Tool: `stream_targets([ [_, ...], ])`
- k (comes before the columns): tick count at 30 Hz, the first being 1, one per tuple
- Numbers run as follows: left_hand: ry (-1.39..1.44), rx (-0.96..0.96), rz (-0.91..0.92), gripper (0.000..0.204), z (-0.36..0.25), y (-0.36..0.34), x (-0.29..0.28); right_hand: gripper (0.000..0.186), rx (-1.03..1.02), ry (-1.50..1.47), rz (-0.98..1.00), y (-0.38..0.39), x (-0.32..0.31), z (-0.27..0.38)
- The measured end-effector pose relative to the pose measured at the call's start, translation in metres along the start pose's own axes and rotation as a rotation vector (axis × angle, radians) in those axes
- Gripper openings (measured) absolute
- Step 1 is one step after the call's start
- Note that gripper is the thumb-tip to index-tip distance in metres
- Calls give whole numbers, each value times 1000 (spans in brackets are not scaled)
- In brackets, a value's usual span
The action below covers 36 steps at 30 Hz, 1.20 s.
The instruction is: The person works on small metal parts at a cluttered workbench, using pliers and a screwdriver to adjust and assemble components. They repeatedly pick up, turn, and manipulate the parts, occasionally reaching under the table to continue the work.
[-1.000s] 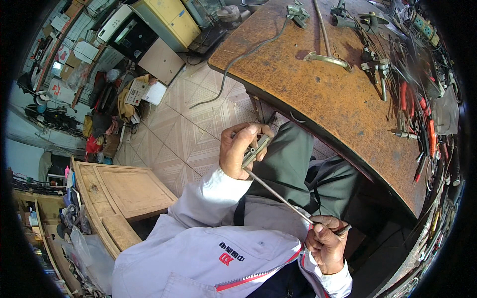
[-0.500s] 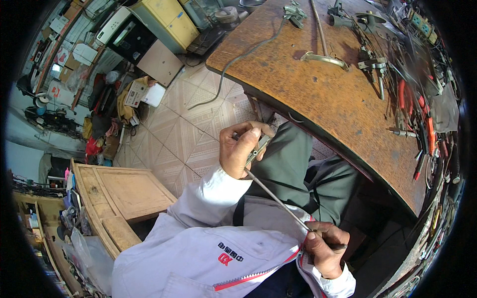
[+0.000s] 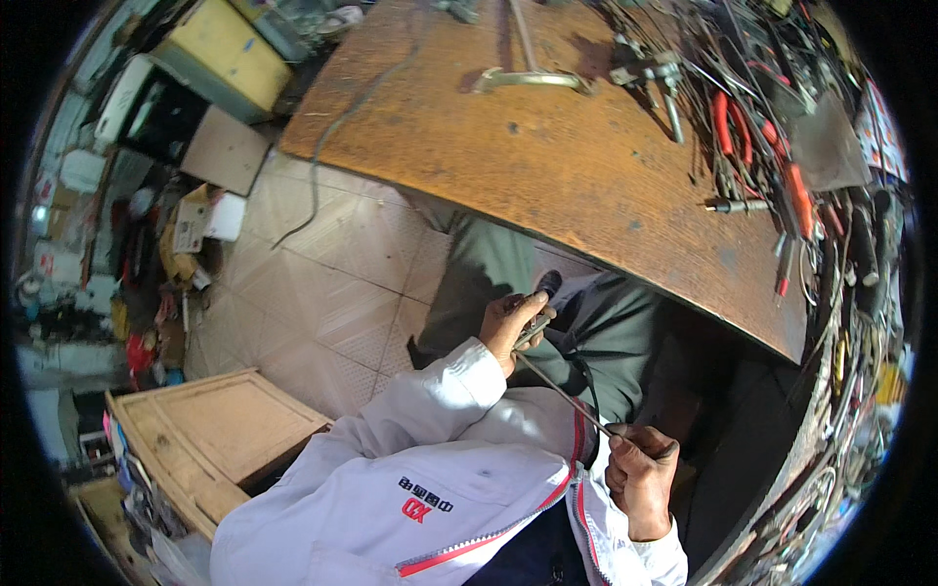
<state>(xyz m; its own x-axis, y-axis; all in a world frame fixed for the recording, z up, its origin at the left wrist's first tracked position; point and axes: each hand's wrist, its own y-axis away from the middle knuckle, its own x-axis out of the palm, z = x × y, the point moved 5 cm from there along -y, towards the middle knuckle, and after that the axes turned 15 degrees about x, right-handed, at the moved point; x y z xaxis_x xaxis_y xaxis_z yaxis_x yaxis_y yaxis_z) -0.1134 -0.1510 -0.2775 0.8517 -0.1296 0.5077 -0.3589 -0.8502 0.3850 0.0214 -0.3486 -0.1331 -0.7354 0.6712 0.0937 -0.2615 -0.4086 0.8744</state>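
A thin metal rod [image 3: 565, 394] runs slantwise between my hands, over my lap. My right hand [image 3: 643, 476] pinches its lower end between thumb and fingers. At the rod's other end my left hand [image 3: 510, 327] is closed on a small grey metal piece [image 3: 532, 330], thumb on top. Most of that piece is covered by the fingers, so its kind cannot be told. Whether the rod's tip touches it or sits inside it is hidden too. Both hands are below the front edge of the wooden table [image 3: 469, 146], apart from it.
A T-shaped metal bar [image 3: 532, 78] lies on the table. Red-handled pliers [image 3: 723, 124], a red screwdriver [image 3: 798, 200] and many tangled tools crowd its right side. A cable [image 3: 315, 186] hangs off the left corner. At lower left stands a wooden cabinet [image 3: 230, 420].
The view has shifted, with the table now filling more of it. My left hand has come closer to my right and its grip has turned. Both hands keep hold of their things.
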Motion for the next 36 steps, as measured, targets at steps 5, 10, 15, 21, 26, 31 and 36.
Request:
stream_targets([
  [5, -18, -116, 80, 25, 52, -5, -2, 9, 62, 78, -157, -5, -3, -13],
  [10, 177, -272, -21, 26, 68, -14, -24, 7, -40, 273, -200, -18, 7, -7],
  [15, 437, -239, -174, 37, 79, -20, -24, 12, -51, 254, -169, -22, -1, 2],
  [21, 305, -131, -171, 44, 73, -20, -32, 10, -109, 405, -130, -25, 8, 12],
  [26, 196, -122, -120, 49, 53, -13, -21, 11, -118, 358, -65, -24, -1, 14],
  [31, 207, -129, -79, 53, 51, -11, -25, 11, -112, 351, -36, -19, 3, 12],
  [36, 274, -120, -16, 57, 50, -13, -27, 11, -87, 368, -22, -13, 2, 6],
])
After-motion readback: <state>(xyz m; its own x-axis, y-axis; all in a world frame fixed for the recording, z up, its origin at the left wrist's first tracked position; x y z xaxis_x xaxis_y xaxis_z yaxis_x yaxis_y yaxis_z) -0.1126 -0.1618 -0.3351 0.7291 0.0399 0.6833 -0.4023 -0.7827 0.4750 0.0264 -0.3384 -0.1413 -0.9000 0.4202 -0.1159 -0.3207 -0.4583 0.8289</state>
